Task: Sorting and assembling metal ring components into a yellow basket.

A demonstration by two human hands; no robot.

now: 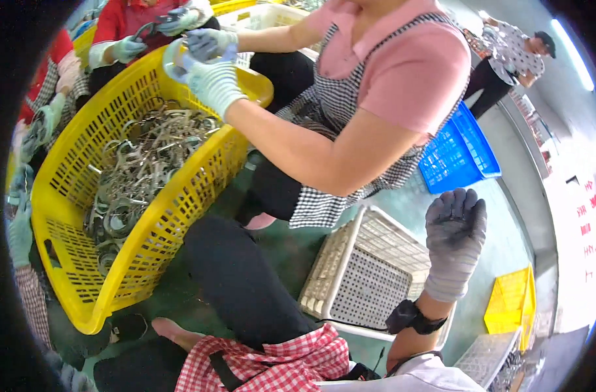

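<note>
My right hand is raised over the right side, in a whitish glove with a dark grey palm. Its fingers are slightly bent and hold nothing; a black strap device circles the wrist. At the lower left edge, a grey glove looks like my left hand, its fingers unclear in the dark rim. Nearest my right hand stands a white plastic crate with a perforated bottom. To the left, a large yellow basket holds a heap of shiny metal handcuff-like rings and links.
Across from me, a co-worker in pink works with gloved hands over the basket. Other gloved people sit along the left. Behind are a blue crate, a yellow crate and a standing person.
</note>
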